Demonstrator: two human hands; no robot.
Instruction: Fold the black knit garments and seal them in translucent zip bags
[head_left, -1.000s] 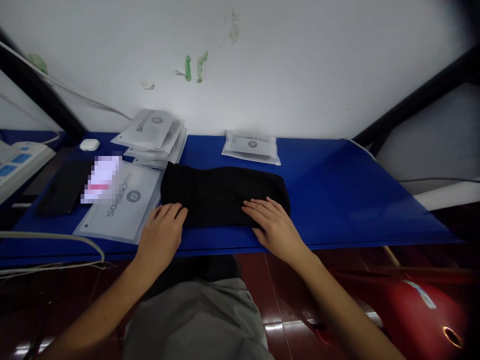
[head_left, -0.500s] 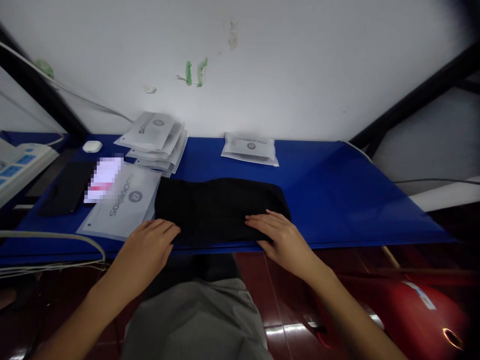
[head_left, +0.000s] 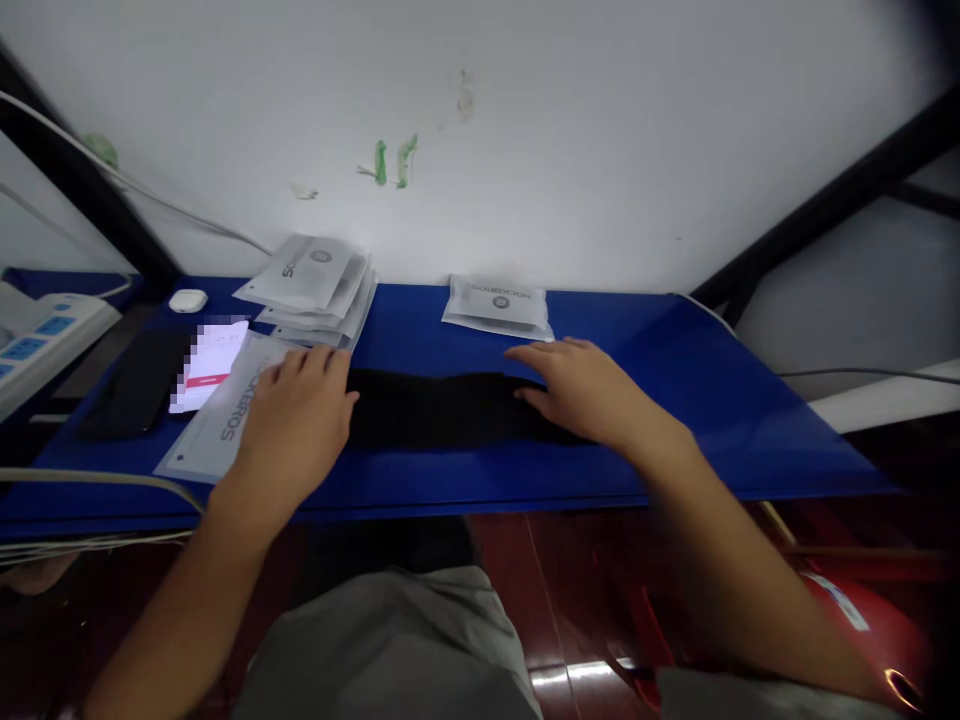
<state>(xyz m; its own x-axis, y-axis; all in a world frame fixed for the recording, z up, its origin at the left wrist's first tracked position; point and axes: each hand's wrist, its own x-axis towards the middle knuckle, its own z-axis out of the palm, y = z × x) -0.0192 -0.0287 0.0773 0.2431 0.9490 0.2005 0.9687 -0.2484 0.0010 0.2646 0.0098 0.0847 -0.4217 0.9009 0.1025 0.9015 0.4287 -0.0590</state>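
Observation:
A black cloth (head_left: pixel 439 410) lies as a narrow, folded strip across the blue table. At its left end rests my left hand (head_left: pixel 300 415), fingers stretched forward and thumb on the cloth; this hand also covers part of a flat frosted bag (head_left: pixel 214 432). Over the right end is my right hand (head_left: pixel 581 390), its fingers extended to the left and the thumb apart, lying on the cloth. Both hands look open, with no grip showing. The cloth's two ends are partly hidden beneath the hands.
Several printed frosted bags are stacked (head_left: pixel 315 280) at the back left, and one filled bag (head_left: pixel 499 305) lies near the wall. On the left are a lit phone (head_left: pixel 217 365), a dark phone (head_left: pixel 131 385), a white earbud case (head_left: pixel 187 300) and a power strip (head_left: pixel 56 335).
Both hands have moved forward, away from the table's front edge. The black cloth has become narrower front to back, its near edge now farther from the table edge.

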